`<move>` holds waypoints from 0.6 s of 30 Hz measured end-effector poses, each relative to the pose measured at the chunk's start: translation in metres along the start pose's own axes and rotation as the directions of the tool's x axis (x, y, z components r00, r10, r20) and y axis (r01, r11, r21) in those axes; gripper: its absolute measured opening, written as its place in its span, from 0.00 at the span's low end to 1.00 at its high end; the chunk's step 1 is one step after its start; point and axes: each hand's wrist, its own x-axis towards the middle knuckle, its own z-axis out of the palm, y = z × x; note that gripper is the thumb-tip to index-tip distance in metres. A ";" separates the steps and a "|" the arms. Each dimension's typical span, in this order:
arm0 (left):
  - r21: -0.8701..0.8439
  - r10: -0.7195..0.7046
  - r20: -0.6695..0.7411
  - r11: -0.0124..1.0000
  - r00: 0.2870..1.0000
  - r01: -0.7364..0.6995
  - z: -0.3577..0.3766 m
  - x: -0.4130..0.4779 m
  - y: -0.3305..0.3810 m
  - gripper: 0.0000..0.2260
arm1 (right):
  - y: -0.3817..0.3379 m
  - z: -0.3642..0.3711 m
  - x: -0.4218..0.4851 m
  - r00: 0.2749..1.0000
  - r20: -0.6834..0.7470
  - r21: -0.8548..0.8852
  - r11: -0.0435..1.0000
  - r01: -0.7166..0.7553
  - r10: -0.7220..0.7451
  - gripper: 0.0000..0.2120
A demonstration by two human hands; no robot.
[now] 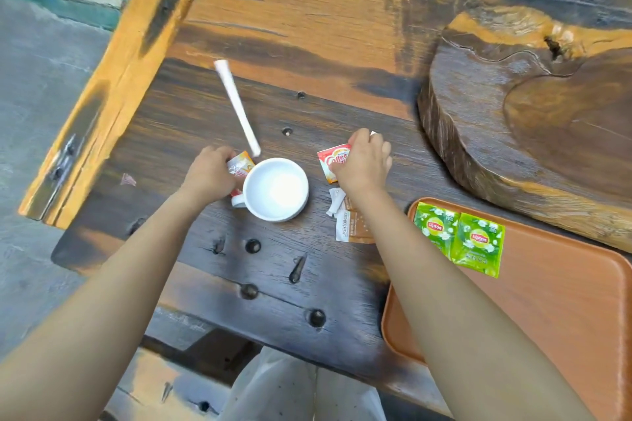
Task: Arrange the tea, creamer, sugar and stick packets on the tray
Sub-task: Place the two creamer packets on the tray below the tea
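Two green tea packets (458, 237) lie side by side at the far left corner of the orange tray (564, 301). My right hand (364, 161) rests with its fingers closed on a red-and-white creamer packet (333, 161) on the dark table. My left hand (210, 173) grips an orange-and-white creamer packet (241, 166) beside the white cup (275, 189). A long white stick packet (237, 106) lies diagonally beyond the cup. Brown and white sugar packets (352, 224) lie under my right wrist, partly hidden.
A thick carved wooden slab (496, 120) stands at the right, behind the tray. The table's left edge (113, 92) drops to a grey floor. Metal studs dot the dark plank near me. My lap shows below the table's near edge.
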 end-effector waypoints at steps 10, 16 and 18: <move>-0.513 -0.020 -0.079 0.858 0.997 -0.023 -0.028 -0.018 0.015 0.06 | 0.011 -0.003 -0.002 0.997 0.069 0.089 0.996 -0.026 0.020 0.15; -0.753 0.011 -0.146 0.648 0.989 -0.118 -0.048 -0.033 0.052 0.07 | 0.023 -0.020 -0.007 1.000 0.006 0.516 0.856 -0.009 0.007 0.09; -0.818 0.022 -0.092 0.568 0.996 -0.088 -0.053 -0.038 0.068 0.09 | 0.026 -0.037 -0.013 1.000 0.027 0.707 0.707 -0.012 -0.011 0.11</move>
